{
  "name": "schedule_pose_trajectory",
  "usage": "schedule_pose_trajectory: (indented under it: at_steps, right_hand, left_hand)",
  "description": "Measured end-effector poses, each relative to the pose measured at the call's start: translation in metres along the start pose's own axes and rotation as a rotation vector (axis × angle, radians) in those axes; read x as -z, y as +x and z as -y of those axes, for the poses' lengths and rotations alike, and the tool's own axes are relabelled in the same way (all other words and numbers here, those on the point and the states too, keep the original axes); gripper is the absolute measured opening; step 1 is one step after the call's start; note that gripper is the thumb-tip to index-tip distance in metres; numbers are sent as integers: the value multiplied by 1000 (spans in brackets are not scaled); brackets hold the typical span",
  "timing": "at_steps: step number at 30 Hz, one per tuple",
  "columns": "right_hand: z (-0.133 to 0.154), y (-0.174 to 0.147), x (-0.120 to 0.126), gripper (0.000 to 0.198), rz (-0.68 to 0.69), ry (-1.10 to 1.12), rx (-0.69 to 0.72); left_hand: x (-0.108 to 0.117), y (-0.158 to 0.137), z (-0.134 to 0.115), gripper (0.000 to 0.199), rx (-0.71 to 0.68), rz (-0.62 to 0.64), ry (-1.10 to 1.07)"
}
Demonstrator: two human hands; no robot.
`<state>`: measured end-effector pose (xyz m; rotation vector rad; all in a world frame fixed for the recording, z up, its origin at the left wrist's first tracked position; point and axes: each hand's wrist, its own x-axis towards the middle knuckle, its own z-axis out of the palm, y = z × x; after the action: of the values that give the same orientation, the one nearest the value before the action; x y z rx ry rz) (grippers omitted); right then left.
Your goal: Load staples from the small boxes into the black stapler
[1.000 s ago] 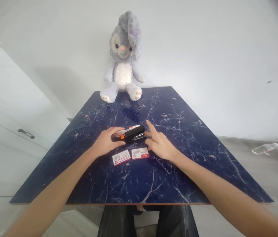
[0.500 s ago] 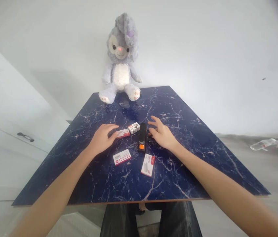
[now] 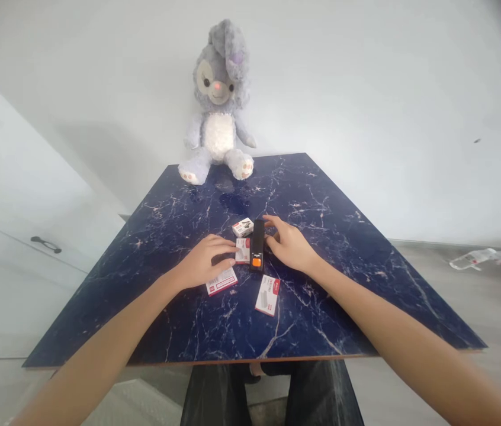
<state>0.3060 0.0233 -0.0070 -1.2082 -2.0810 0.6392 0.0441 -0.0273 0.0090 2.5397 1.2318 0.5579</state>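
A black stapler (image 3: 257, 236) with an orange button lies lengthwise in the middle of the table. My right hand (image 3: 292, 244) is just right of it, fingers apart and bent, tips at its right side; whether they touch it I cannot tell. My left hand (image 3: 204, 261) is open, its fingertips at the left edge of a red-and-white staple box (image 3: 243, 251) beside the stapler. Above that sits a thicker small white box (image 3: 243, 227). Partly under my left hand's outline is another red-and-white box (image 3: 222, 283). A further flat box (image 3: 267, 295) lies nearer me.
The blue marbled table (image 3: 330, 307) has its front edge close to my legs. At its far end a grey plush rabbit (image 3: 219, 136) sits against the wall. On the left stands a white cabinet (image 3: 15, 195); on the floor at right lies a clear plastic bottle (image 3: 477, 259).
My left hand has moved right and toward me, and the staple box at its fingers has shifted right and turned upright beside the stapler. My right hand has come slightly closer to the stapler.
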Motion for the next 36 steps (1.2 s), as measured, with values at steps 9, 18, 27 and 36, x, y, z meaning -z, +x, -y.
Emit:
schedule_pose_trajectory:
  at_steps: [9,18,27,36]
  right_hand:
    - [-1,1,-1,46,22,-19,55]
    - [0,1,2,47,34,-29,74]
    - [-1,1,1,47,38,-37,83]
    - [-2,1,0,49,27,-60,79]
  left_hand:
    - [6,-3,0,26,-109,46,-78]
    - [1,-2,-2,36,-31,27,-31]
    - [31,-8,-18,58,143,253,-45]
    - [35,-7,-15,40,172,183,-429]
